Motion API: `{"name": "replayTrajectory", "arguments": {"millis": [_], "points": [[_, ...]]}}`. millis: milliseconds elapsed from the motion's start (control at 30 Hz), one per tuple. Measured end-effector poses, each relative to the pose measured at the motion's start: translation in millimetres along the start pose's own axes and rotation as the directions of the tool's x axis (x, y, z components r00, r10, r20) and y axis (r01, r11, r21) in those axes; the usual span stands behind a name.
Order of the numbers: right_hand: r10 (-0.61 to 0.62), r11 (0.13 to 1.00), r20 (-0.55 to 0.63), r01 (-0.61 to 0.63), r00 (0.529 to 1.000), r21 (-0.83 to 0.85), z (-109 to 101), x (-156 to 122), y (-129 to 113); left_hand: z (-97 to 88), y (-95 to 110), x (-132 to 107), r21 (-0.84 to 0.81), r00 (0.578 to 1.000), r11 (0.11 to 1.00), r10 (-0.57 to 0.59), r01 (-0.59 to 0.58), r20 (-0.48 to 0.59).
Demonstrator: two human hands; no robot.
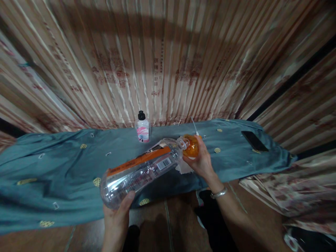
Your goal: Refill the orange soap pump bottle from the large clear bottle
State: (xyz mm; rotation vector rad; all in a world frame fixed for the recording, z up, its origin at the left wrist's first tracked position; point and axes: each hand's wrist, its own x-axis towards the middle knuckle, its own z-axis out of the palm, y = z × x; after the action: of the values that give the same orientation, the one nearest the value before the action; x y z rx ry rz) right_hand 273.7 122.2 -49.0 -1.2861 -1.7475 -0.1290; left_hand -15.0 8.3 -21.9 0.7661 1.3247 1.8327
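Note:
A large clear plastic bottle (pixel 141 171) with an orange label and a barcode lies tilted above the table, its neck up to the right. My left hand (pixel 119 210) grips its rounded bottom end, thumb on the near side. In my right hand (pixel 201 159) is a small amber see-through bottle (pixel 191 145), fingers wrapped round it. The openings of the two bottles meet or nearly meet; I cannot tell whether they touch. A piece of white tissue (pixel 184 167) shows beneath them. A thin pale tube (pixel 193 124) sticks up behind my right hand, its lower end hidden.
A small clear bottle (pixel 143 130) with a pink label and black cap stands upright at the back of the cloth-covered table (pixel 70 164). A dark phone (pixel 254 141) lies at the right. Patterned curtains (pixel 168 70) hang close behind and on both sides.

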Motion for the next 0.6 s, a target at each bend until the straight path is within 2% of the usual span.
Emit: {"name": "replayTrajectory", "arguments": {"millis": [133,367,600], "points": [[0.015,1.000,-0.011,-0.015,1.000,-0.004,1,0,-1,0.5,0,-1,-0.094,0.999,0.995,-0.032,0.035,0.031],[0.022,1.000,-0.001,-0.022,1.000,-0.009,0,0,-1,10.9,12,-10,-0.083,0.998,0.995,-0.057,0.057,-0.003],[0.019,1.000,-0.006,-0.019,1.000,-0.011,0,0,-1,12.2,11,-9,-0.078,1.000,0.997,-0.027,0.027,0.004]]}}
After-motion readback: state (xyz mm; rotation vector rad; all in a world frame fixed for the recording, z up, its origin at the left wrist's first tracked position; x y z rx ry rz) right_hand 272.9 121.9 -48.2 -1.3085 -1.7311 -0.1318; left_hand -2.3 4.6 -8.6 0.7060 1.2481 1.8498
